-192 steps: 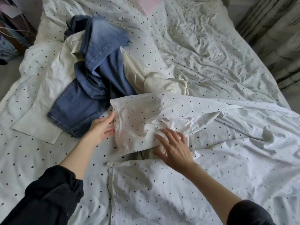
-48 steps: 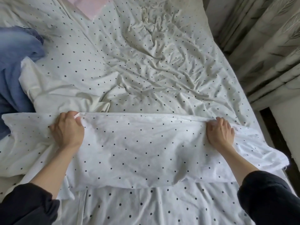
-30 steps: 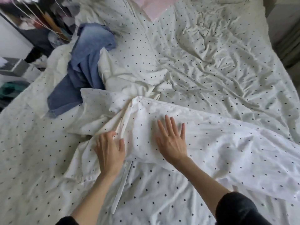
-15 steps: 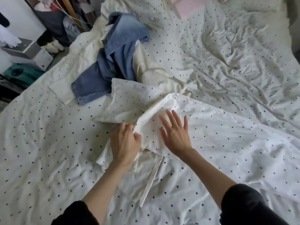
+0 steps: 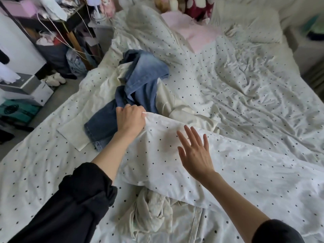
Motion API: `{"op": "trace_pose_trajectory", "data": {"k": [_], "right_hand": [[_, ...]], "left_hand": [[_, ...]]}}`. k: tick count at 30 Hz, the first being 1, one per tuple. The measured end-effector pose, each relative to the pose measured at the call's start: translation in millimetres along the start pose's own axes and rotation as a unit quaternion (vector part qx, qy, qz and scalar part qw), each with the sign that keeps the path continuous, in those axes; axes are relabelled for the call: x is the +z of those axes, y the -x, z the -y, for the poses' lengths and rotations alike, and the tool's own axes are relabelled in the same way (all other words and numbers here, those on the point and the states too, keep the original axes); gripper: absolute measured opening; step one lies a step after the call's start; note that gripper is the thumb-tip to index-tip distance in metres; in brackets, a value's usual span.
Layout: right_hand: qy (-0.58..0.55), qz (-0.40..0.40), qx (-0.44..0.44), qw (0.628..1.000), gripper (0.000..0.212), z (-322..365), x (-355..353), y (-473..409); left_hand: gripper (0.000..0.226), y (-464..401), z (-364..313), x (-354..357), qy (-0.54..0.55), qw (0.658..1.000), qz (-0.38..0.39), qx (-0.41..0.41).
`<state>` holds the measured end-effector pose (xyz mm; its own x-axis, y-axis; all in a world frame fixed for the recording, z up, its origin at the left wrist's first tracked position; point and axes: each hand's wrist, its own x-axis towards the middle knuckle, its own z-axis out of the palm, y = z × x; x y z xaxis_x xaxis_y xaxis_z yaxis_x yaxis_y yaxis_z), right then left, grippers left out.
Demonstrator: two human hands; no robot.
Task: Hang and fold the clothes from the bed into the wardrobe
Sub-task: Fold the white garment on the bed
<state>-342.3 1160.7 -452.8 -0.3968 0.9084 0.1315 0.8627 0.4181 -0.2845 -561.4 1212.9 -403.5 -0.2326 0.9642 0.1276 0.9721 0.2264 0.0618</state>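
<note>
Clothes heaped upper left of centre on bed, none hung or folded. Left hand pinching corner of dotted white cloth, mid-frame; right hand spread flat above it. Crumpled cream garment at bottom centre. Wardrobe unseen; nearly everything left.

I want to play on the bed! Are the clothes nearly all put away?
Not yet. Nothing looks put away. The left hand grips a corner of the dotted white cloth, the right hand open above it. The blue jeans and cream garment are unfolded on the bed.
</note>
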Motion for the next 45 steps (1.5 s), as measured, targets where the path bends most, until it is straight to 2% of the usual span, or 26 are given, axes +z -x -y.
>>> {"op": "trace_pose_trajectory", "data": {"k": [4, 7, 10, 12, 14, 17, 20, 24, 26, 28, 31, 34, 37, 40, 42, 45], "right_hand": [[0.026, 0.011, -0.018, 0.999, 0.045, 6, 12, -9], [0.069, 0.042, -0.056, 0.995, 0.047, 9, 26, -11], [0.121, 0.077, -0.064, 0.988, 0.056, 10, 45, -14], [0.138, 0.082, -0.059, 0.985, 0.059, 7, 57, -16], [0.155, 0.088, -0.046, 0.983, 0.06, 6, 62, -18], [0.158, 0.072, -0.031, 0.984, 0.059, 17, 62, -18], [0.135, 0.058, -0.062, 0.987, 0.056, 42, 62, -13], [0.14, 0.101, -0.036, 0.984, 0.066, 53, 69, -20], [0.182, 0.145, -0.032, 0.972, 0.079, 49, 71, -26], [0.186, 0.161, -0.042, 0.968, 0.085, 47, 72, -30], [0.141, 0.163, -0.04, 0.976, 0.072, 49, 63, -28], [0.06, 0.108, -0.032, 0.992, 0.055, 43, 43, -15], [-0.096, 0.033, 0.061, 0.993, 0.048, 27, 13, 9], [-0.264, 0.001, 0.189, 0.946, 0.036, 5, -17, 29], [-0.388, 0.004, 0.305, 0.87, 0.033, -12, -37, 38], [-0.542, -0.007, 0.417, 0.73, 0.034, -45, -62, 60]], "left_hand": [[0.023, -15, 5, 30, 0.015, 1.0, 0.02, 0.003], [0.025, -13, 12, 58, 0.108, 0.994, 0.02, -0.013], [0.046, -2, 14, 75, 0.222, 0.971, 0.031, -0.079], [0.063, 14, 20, 85, 0.285, 0.947, 0.075, -0.13], [0.07, 34, 31, 95, 0.335, 0.919, 0.127, -0.162], [0.052, 50, 52, 101, 0.365, 0.888, 0.181, -0.214], [0.03, 50, 67, 97, 0.406, 0.841, 0.237, -0.266], [0.016, 48, 70, 83, 0.442, 0.796, 0.309, -0.276], [0.013, 47, 71, 76, 0.436, 0.803, 0.315, -0.255], [0.014, 46, 74, 68, 0.419, 0.829, 0.294, -0.225], [0.021, 46, 75, 47, 0.399, 0.858, 0.264, -0.187], [0.021, 45, 68, 16, 0.422, 0.86, 0.239, -0.159], [0.024, 49, 36, -16, 0.424, 0.87, 0.229, -0.105], [0.009, 56, -19, -41, 0.403, 0.883, 0.24, -0.032], [0.014, 64, -59, -47, 0.343, 0.902, 0.261, 0.022], [0.02, 81, -120, -33, 0.277, 0.909, 0.302, 0.079]]}}
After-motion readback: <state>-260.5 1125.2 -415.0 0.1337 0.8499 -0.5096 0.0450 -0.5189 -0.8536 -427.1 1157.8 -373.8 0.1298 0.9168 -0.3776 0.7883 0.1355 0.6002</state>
